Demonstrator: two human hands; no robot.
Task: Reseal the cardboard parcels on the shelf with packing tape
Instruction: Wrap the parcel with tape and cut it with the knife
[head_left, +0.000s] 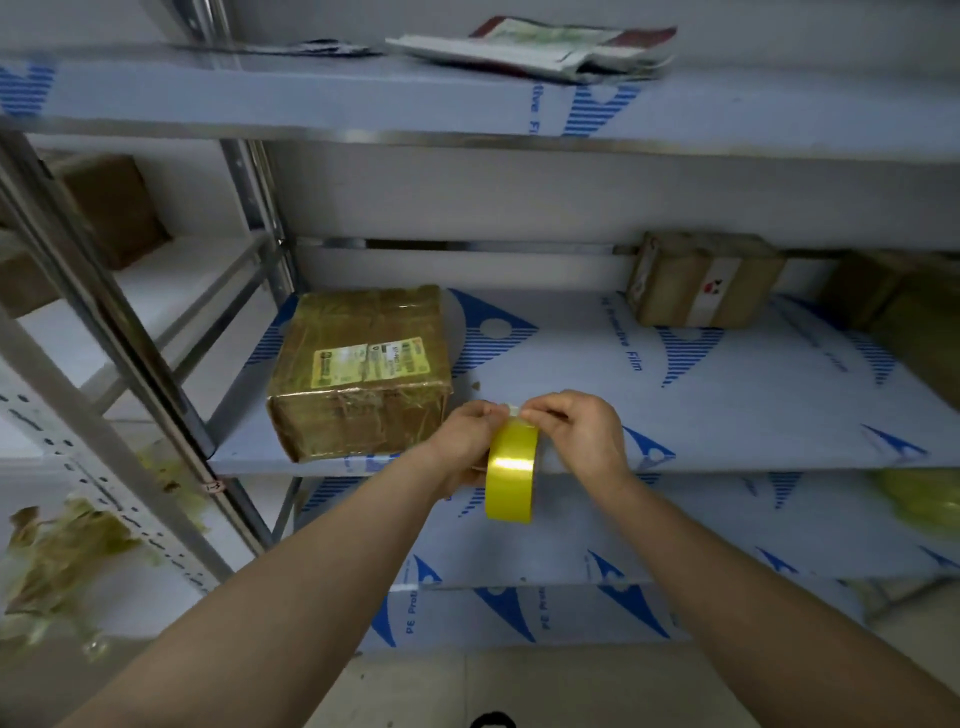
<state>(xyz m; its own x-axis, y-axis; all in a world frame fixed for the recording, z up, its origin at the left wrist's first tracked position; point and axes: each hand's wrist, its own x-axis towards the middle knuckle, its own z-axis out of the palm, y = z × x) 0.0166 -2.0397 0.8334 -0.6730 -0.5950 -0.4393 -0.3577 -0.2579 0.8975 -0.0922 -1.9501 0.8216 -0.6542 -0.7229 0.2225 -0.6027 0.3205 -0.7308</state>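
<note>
Both hands meet in front of the middle shelf's (727, 405) front edge. The left hand (462, 441) curls round the yellow tape roll (511, 475), held on edge, while the right hand (576, 431) pinches the loose tape end at the top of the roll. Just left of them a tape-wrapped cardboard parcel (363, 364) with a label sits on the shelf. A smaller parcel (701, 280) stands at the back right. White film with blue print covers each shelf board. Papers (545, 47) lie on the upper shelf (311, 98). Metal uprights (104, 312) frame the bay, with crumpled tape scraps (57, 561) at lower left.
</note>
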